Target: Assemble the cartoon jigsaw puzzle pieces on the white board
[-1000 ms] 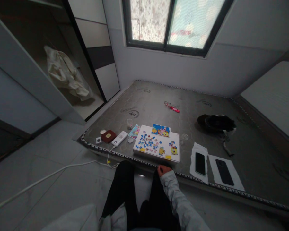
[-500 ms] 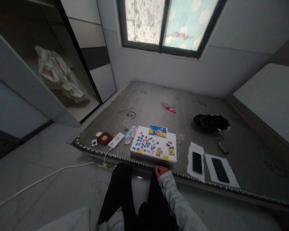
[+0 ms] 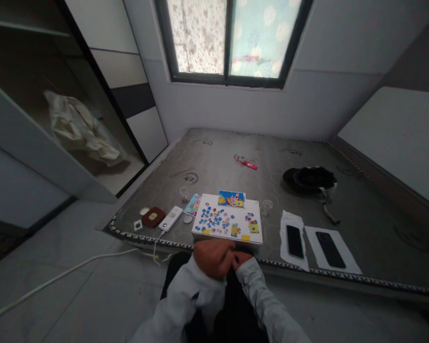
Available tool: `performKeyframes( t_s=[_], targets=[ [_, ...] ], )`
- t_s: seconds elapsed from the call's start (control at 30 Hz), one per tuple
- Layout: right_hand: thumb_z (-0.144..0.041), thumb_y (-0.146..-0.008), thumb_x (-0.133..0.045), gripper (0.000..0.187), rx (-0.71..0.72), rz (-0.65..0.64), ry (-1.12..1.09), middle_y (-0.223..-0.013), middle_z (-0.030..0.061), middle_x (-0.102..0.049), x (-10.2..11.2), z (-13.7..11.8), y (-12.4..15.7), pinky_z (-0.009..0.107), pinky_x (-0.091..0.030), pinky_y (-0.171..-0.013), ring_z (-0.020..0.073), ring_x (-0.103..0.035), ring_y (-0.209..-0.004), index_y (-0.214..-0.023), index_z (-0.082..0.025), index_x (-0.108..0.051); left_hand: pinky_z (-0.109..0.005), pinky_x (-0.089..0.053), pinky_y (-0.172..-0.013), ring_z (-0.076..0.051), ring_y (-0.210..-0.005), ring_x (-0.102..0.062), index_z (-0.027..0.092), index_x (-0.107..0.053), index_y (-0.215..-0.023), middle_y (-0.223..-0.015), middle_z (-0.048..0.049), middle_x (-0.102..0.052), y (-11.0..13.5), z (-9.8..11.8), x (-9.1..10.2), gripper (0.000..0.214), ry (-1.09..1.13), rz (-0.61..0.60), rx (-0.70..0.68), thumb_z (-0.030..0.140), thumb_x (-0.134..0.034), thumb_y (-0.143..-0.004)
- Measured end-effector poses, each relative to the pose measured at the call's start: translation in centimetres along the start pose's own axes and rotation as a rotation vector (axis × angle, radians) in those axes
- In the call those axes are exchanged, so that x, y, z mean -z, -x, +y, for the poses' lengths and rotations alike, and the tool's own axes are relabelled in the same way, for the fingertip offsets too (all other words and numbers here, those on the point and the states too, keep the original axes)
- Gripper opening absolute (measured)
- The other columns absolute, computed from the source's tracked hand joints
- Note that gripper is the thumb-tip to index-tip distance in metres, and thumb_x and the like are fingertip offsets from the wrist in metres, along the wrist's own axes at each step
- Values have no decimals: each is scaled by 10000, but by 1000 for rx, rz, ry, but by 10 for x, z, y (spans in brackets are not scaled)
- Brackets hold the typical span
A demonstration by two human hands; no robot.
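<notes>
Pale above, black below

Left sleeve (image 3: 180,297): whitish, loose, broadly folded. Right sleeve (image 3: 262,297): likewise pale, slimmer, creased throughout. Both full-length. Left hand (image 3: 213,257) and right hand (image 3: 243,260) bare. Trousers (image 3: 232,309): black, detail lost in shade.

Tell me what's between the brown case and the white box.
The head view shows a white corded device, a small round disc and a colorful card between the brown case and white box.
</notes>
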State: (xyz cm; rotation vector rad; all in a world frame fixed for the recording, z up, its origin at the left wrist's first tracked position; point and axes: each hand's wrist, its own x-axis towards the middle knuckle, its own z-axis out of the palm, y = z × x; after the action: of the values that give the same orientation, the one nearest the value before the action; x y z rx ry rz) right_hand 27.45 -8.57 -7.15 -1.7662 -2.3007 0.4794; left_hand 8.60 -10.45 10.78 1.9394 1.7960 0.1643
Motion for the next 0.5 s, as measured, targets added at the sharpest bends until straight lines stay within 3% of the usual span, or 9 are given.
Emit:
performKeyframes(
  t_s=[0.13, 0.3, 0.5],
  targets=[
    [-338, -971, -428, 391, -19, 15, 14, -778, 38, -750, -9, 3, -2, 271, -340, -592, 164, -646, -688, -760, -235, -742, -423, -516, -908, -282, -1030, -672, 278, -664, -1256, -1242, -90, -680, -33, -7, -18, 368, -64, -75, -50, 293, -420, -981],
    [-346, -962, -445, 382, -11, 28, -1, -748, 33, -749, -11, 2, -2, 284, -324, -571, 173, -660, -663, -739, -239, -737, -434, -545, -853, -301, -1058, -685, 325, -493, -1474, -1416, -111, -559, -66, -24, -52, 496, -162, -100, 27, 412, -377, -999],
    [-334, -965, -430, 387, 9, 66, -25, -727, 21, -741, -1, -2, 1, 290, -320, -575, 167, -653, -650, -726, -246, -722, -379, -554, -800, -288, -1050, -687, 380, -465, -1494, -1395, -94, -568, -91, -30, -60, 537, -209, -159, -16, 417, -512, -960]
  ],
)
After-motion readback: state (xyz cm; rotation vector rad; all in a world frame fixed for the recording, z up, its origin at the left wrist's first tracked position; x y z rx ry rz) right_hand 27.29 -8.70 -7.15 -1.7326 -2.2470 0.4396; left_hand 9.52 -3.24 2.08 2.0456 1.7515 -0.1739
